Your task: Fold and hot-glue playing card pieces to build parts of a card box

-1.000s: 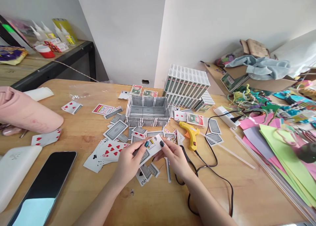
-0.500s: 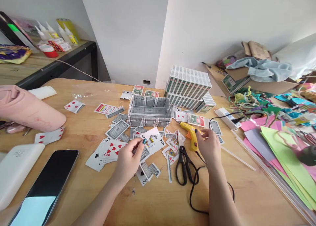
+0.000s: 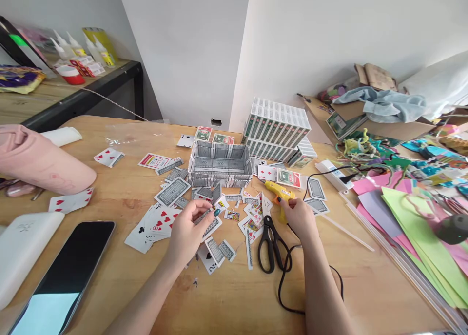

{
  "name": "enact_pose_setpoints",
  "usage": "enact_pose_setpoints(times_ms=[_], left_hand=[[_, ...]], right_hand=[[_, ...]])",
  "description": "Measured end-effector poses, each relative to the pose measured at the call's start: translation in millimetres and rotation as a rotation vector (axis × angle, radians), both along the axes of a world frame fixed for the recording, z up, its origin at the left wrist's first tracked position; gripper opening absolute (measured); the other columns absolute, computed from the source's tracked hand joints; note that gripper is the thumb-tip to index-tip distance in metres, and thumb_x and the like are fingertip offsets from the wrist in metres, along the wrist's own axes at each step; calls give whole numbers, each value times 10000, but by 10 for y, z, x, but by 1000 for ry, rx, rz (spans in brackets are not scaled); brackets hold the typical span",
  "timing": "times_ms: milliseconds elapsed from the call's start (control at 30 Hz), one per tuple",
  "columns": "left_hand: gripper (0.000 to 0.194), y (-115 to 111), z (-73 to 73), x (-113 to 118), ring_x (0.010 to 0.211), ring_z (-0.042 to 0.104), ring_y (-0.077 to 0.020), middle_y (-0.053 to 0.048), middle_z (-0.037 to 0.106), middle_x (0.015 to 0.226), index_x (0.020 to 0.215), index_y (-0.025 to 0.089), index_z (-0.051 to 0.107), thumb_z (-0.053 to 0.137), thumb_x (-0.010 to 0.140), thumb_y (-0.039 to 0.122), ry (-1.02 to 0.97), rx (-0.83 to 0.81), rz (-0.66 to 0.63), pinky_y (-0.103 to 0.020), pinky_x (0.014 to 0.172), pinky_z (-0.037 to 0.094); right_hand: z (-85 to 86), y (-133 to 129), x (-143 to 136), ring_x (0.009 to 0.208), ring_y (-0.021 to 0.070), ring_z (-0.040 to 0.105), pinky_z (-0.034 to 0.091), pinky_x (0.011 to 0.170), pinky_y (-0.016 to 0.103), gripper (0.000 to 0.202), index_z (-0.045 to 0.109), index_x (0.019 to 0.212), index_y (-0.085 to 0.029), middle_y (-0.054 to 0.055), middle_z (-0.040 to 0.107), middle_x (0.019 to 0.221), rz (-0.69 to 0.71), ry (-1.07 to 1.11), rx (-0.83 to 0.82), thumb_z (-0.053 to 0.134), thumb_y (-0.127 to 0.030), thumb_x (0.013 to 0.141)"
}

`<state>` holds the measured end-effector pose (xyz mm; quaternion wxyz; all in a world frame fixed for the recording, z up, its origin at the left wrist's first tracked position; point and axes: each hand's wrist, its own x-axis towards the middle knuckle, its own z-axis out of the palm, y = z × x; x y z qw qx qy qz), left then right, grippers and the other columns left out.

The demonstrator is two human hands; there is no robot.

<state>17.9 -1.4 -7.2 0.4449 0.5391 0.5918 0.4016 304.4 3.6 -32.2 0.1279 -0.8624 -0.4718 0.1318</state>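
My left hand [image 3: 192,230] pinches a folded playing card [image 3: 216,198] between thumb and fingers, over a scatter of loose cards [image 3: 171,193] on the wooden table [image 3: 234,296]. My right hand [image 3: 300,217] closes on the handle of a yellow glue gun [image 3: 278,191] that lies on the table, its black cord [image 3: 292,266] running back under my forearm. Black scissors [image 3: 268,245] lie between my two hands. Behind the cards stands a small box made of playing cards [image 3: 219,168].
Stacked card packs [image 3: 278,128] stand behind the box. A white power strip [image 3: 331,174] and coloured paper sheets [image 3: 417,213] lie at the right. A phone [image 3: 62,271], a white case [image 3: 22,257] and another person's pink sleeve [image 3: 40,162] are at the left.
My right hand let go of the card, reached right and closed on the glue gun. My left hand kept the card, which now shows its folded back.
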Motion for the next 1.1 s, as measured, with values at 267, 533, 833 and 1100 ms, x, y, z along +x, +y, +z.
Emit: enact_pose_setpoints(times_ms=[267,533,833,1100], left_hand=[[340,-47,65,41,910,627,-208,-85,623,1109,1081,202,596,559,775,346,-128,-40,-125,-273,634,564],[276,-36,44,37,615,658,-154,-58,683,913,977,179,584,606,728,297,-52,-31,-35,-270,585,544],[127,-76,16,4,786,660,-174,-23,714,844,849,215,644,557,789,286,267,339,18,-264,743,512],[147,-67,-28,3,790,659,-141,-37,709,829,884,182,634,564,793,92,382,824,-23,-248,772,509]], right_hand=[[15,-8,3,634,249,615,385,545,309,287,590,637,-187,95,660,633,-45,102,98,458,-420,742],[125,-6,10,487,192,582,411,489,275,379,592,757,-158,39,607,511,-179,452,310,438,-504,783],[400,-87,-321,455,106,401,312,426,219,359,515,627,-180,-40,450,498,-159,453,510,631,-517,664],[445,-188,-688,484,112,408,340,480,225,290,407,586,-208,-46,458,529,46,212,554,602,-406,670]])
